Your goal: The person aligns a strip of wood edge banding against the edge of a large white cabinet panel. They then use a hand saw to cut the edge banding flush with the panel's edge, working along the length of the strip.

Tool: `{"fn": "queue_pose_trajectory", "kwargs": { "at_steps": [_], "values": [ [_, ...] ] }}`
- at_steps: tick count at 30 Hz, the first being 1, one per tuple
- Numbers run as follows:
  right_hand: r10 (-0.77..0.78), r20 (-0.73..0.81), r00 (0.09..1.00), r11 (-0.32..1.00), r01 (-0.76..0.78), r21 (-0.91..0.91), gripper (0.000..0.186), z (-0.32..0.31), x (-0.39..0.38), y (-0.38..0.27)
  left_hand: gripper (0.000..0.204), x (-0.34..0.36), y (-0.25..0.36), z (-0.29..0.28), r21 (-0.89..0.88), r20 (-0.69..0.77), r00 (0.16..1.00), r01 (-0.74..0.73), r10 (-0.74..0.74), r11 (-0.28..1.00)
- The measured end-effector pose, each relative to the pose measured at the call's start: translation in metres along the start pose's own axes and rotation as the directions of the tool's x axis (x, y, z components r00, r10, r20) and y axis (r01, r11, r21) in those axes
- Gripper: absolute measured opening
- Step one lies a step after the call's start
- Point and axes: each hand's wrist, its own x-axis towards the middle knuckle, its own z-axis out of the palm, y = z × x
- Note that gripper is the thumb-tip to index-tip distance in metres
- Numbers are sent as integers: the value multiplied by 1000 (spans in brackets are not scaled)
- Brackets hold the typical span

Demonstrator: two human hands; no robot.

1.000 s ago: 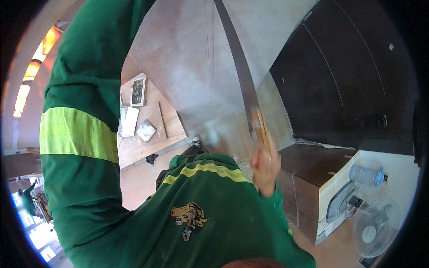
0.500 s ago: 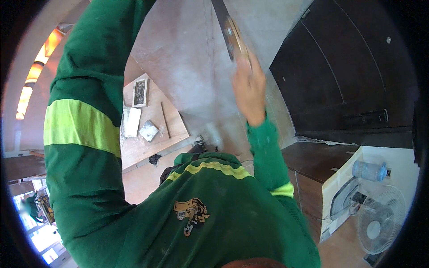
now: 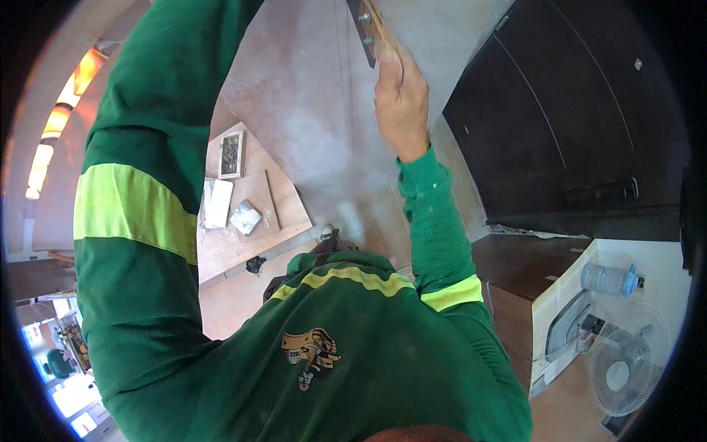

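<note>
My right hand point(image 3: 402, 103) is raised at the upper middle, its fingers closed round the wooden handle of a handsaw point(image 3: 376, 31). Two metal bolts join the pale handle to a dark, flat blade. Most of that blade runs past the upper edge, so whatever it touches is hidden. On the left, my left arm point(image 3: 158, 140) reaches up in its green sleeve with a yellow band. The left hand lies beyond the picture.
Low on the left, a wooden board point(image 3: 254, 254) bears a framed dark panel point(image 3: 232, 154), a white slab point(image 3: 216, 204) and a plastic-wrapped packet point(image 3: 245, 217). Dark cabinet doors point(image 3: 567, 96) stand at right. Below them are a water bottle point(image 3: 608, 281) and a fan point(image 3: 626, 361).
My right hand has moved up and a little left with the handsaw, and more of the blade is now outside the picture. The left arm has shifted slightly to the right.
</note>
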Motion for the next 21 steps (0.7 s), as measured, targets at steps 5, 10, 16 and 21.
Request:
{"fn": "queue_pose_trajectory", "kwargs": {
  "at_steps": [5,10,16,21],
  "values": [
    [58,23,998,998,-58,-9,45,-26,-44,2,53,1,-1,1,-29,-69,998,4,-6,1000],
    [101,29,994,976,-93,-198,55,-106,-200,-56,52,-2,1,9,25,-52,999,16,-14,1000],
    [23,50,998,979,-13,-206,52,-80,-144,-55,51,0,1,10,0,-84,996,22,-22,1000],
    [-117,4,993,989,117,-90,47,1,7,-1,53,1,1,1,-21,26,999,25,-24,999]
  ]
}}
